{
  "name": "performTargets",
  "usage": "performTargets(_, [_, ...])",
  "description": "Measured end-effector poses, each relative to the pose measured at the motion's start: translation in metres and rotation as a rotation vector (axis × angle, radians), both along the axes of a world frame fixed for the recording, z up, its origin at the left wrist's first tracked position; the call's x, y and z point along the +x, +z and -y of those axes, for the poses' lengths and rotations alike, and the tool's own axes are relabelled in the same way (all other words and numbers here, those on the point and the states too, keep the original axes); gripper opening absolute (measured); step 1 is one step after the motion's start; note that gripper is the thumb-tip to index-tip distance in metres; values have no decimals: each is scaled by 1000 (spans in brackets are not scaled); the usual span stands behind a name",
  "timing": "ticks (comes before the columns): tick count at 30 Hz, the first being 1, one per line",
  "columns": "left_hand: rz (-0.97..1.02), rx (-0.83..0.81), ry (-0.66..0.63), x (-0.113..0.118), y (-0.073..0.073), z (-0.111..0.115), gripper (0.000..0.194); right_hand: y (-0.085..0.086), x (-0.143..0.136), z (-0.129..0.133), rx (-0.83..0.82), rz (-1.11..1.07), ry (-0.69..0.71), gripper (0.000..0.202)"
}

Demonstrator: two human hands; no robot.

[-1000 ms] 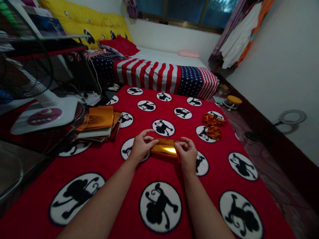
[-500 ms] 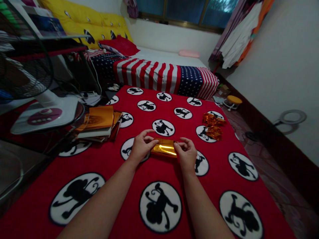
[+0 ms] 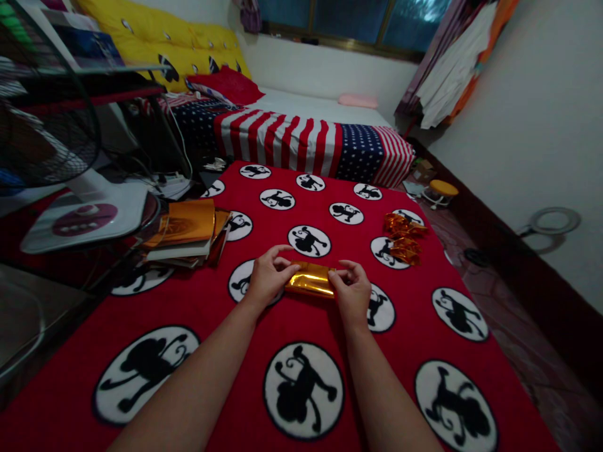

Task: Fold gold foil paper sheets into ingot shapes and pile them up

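Observation:
A shiny gold foil paper (image 3: 311,279), folded or rolled into a narrow strip, is held level just above the red cloth. My left hand (image 3: 269,276) pinches its left end, thumb on the near face. At the right end, my right hand (image 3: 352,289) grips it the same way, with the thumb pressed on the foil and the fingers curled behind. To the left lies a stack of gold and white paper sheets (image 3: 186,229). Folded gold foil pieces (image 3: 404,237) rest in a small heap to the right.
The red cloth (image 3: 226,376) with monkey prints covers the surface under my hands. A fan (image 3: 85,213) stands at the left beside a small table. Behind is a bed with a striped, starred cover (image 3: 301,141). A yellow stool (image 3: 443,188) sits on the floor at right.
Almost nothing differs. Both hands keep hold of the gold foil paper in the same place, with only a very slight shift of the right hand.

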State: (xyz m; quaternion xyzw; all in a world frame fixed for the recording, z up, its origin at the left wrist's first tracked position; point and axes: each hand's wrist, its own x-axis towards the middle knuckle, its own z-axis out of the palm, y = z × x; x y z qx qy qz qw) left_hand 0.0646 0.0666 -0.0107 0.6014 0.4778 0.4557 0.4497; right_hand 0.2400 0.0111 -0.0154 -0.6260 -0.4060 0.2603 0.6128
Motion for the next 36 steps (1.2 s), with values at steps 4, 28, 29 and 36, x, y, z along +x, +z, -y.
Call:
performTargets(4, [-6, -2, 1, 0, 1, 0, 44, 1, 0, 1, 8, 5, 2, 27])
performTargets(28, [-644, 329, 47, 6, -1, 3, 35, 2, 0, -3, -224, 595, 19, 25])
performTargets(29, [-645, 333, 42, 6, -1, 3, 35, 3, 0, -3, -234, 601, 28, 25])
performTargets(36, [-663, 375, 33, 6, -1, 4, 31, 8, 2, -6, -303, 632, 81, 26])
